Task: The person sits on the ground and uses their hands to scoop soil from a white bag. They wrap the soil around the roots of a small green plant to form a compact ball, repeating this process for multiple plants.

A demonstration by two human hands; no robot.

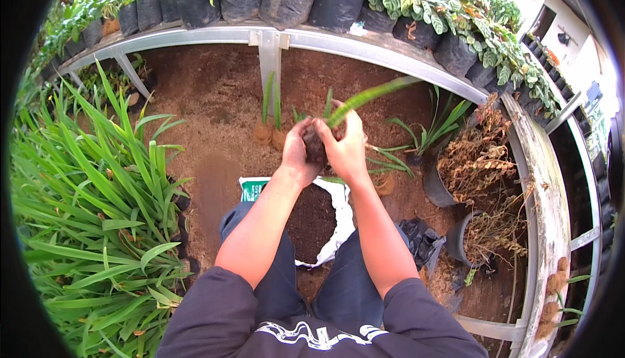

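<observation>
My left hand (296, 155) cups a dark clump of soil (315, 149) from the left. My right hand (347, 147) closes on the clump's other side, at the base of a long green leaf (373, 95) that slants up to the right. Below my hands, between my knees, lies an open white bag (342, 206) with dark potting soil (310, 223) in it. Beyond my hands, small leaf cuttings (268, 96) stand in round brown fibre balls (262, 133). Another fibre ball (384, 183) lies right of the bag.
Long-leaved plants (107, 211) crowd the left. A metal-framed bench (342, 45) holds black grow bags (288, 3) in front. Pots with dried plants (476, 167), a crumpled black plastic bag (422, 243) and a weathered wooden beam (547, 201) are at the right.
</observation>
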